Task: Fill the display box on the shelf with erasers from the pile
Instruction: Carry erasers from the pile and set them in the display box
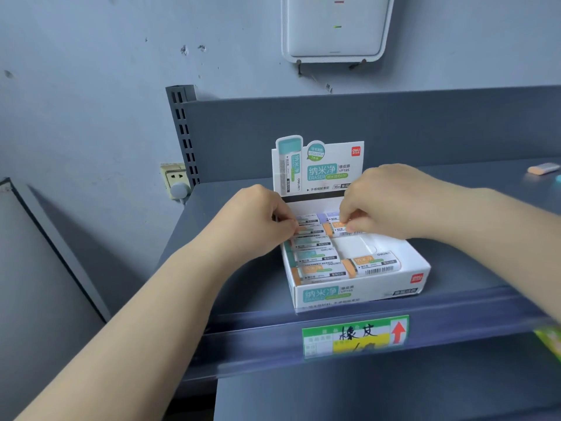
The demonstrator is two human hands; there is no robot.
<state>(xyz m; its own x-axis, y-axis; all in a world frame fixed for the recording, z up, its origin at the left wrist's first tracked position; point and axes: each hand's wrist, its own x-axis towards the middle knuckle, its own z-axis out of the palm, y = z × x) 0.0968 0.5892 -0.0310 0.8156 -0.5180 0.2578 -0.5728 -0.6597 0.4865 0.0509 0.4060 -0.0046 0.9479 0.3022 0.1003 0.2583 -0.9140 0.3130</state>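
Box (358,291): white card display box stood on the grey shelf (243,299), near its front lip, header card upright at the back; placed so, I judge, to face a buyer.
Erasers in box (315,256): sleeved erasers lay flat, stacked along the left column; one orange-ended eraser (372,264) lay alone at the front right; bare white floor showed between it and the back row.
Left hand (258,220): reached into the back left of the box, fingers curled, thumb and fingertips pinching an eraser at the top of the left column, probably to square it against its neighbours.
Right hand (385,202): reached into the back right, fingers curled down, fingertips pinching an orange-ended eraser and holding it against the back row, apparently to seat it level.
Pile: not plainly in view; one loose eraser (543,169) lay well apart on the shelf at far right, with a teal scrap at the frame edge beside it, too cut off to name.
Fill state: judged about half done; right column mostly open.
Label (355,335): green and yellow price tag with red arrow hung on the shelf's front rail below the box, marking the slot.
Wall: socket (176,177) left of the shelf; white device (337,25) above.
Risk: crooked sleeves could jam later rows.
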